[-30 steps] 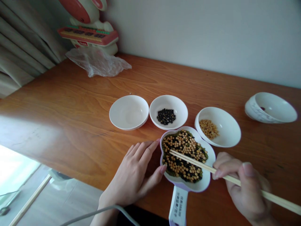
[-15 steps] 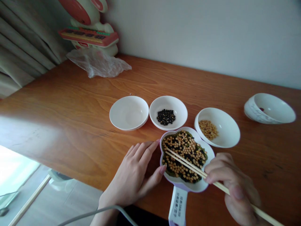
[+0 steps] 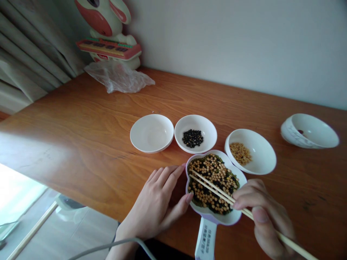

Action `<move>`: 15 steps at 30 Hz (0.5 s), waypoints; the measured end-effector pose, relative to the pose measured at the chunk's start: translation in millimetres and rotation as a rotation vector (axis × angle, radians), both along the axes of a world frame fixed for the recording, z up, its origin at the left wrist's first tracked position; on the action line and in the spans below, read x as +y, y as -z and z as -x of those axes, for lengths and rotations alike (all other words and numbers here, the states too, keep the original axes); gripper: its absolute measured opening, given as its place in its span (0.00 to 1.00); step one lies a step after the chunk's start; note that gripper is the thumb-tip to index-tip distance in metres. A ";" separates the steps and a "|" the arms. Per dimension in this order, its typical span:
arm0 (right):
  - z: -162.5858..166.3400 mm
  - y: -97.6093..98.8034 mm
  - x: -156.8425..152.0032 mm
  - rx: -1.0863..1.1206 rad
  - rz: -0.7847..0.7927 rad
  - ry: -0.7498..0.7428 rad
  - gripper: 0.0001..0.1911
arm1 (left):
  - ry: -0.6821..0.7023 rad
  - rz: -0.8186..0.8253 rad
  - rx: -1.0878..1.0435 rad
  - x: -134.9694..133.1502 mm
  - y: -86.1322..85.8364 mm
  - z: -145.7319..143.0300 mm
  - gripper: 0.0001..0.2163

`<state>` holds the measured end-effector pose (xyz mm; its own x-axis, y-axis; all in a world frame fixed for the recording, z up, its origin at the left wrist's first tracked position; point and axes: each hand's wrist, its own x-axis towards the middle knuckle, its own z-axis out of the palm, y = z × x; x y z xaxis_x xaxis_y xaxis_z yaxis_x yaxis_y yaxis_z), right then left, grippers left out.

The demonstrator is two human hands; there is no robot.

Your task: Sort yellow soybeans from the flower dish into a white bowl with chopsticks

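The wooden counter [image 3: 81, 122] carries three white vessels in a row: an empty dish [image 3: 151, 133], a dish of black beans [image 3: 195, 133] and a bowl of yellow beans [image 3: 251, 151]. A flower-shaped dish [image 3: 214, 217] sits just in front of them. My left hand [image 3: 157, 202] lies flat, touching its rim. A patterned bowl [image 3: 309, 130] stands well apart at the right. A plastic bag [image 3: 119, 77] lies far left.

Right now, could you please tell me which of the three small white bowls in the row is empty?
The leftmost bowl is empty; the middle bowl holds black beans and the right bowl holds yellow beans.
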<state>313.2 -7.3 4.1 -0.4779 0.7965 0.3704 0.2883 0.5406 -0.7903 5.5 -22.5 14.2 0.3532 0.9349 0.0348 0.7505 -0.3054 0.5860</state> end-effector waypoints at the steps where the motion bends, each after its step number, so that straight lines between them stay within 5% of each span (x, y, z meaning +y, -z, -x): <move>1: 0.5 -0.9 0.2 -0.005 -0.005 0.003 0.11 | 0.001 -0.002 -0.001 0.1 0.0 0.0 0.29; 15: 4.1 -3.1 5.1 -0.018 -0.046 0.009 0.14 | -0.005 -0.019 -0.023 1.4 -0.3 -1.6 0.29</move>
<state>309.1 -2.2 7.2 -0.4782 0.7827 0.3983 0.3073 0.5740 -0.7590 7.1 -21.1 14.4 0.3478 0.9356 0.0606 0.7381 -0.3131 0.5976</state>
